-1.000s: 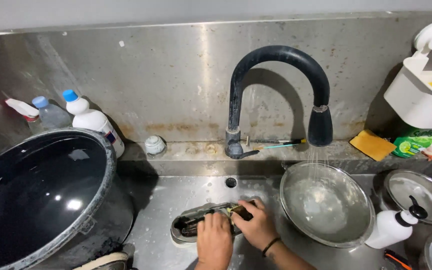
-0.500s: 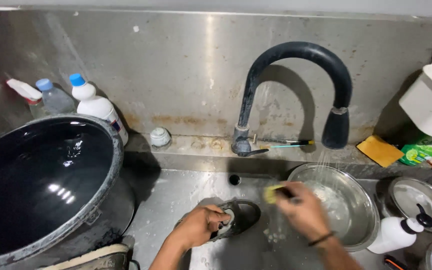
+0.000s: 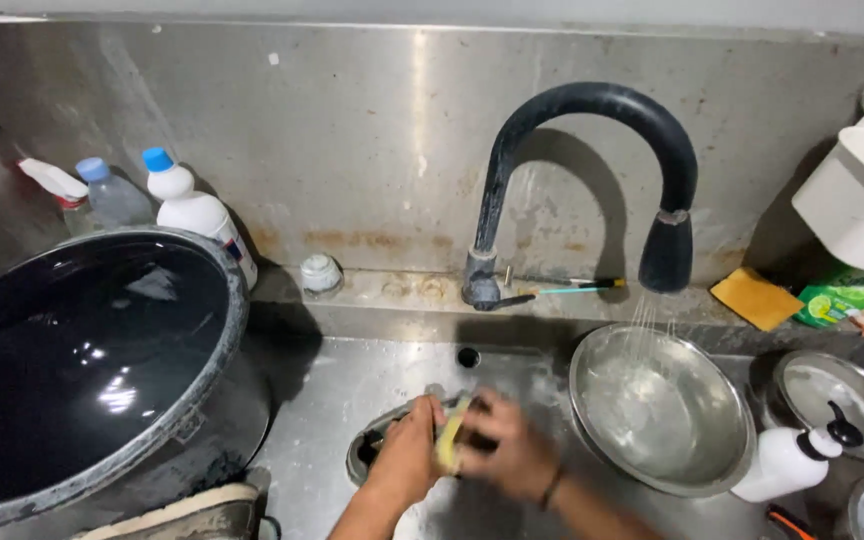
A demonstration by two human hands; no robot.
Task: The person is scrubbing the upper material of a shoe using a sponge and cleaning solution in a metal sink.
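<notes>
Head view, only one you've got: your left hand [image 3: 407, 455] and right hand [image 3: 507, 455] are jammed together low in the sink [image 3: 352, 390], right over the small metal dish [image 3: 377, 455] lying on the sink floor. The left hand is clamped on the dish's right edge. The right is curled around a yellow sponge [image 3: 449, 440], which stands roughly upright, squeezed between the two hands. It's blurry, so exact finger placement is anyone's guess.

The bit that matters: the dish pokes out to the left of your hands, long side running left-right, so the left hand is the nearer one to most of it. The steel bowl [image 3: 662, 410] sits just to the right of your right hand, under the black tap [image 3: 592, 180], which is dribbling water into it. The big black pot [image 3: 82, 360] sits well off to the left.
</notes>
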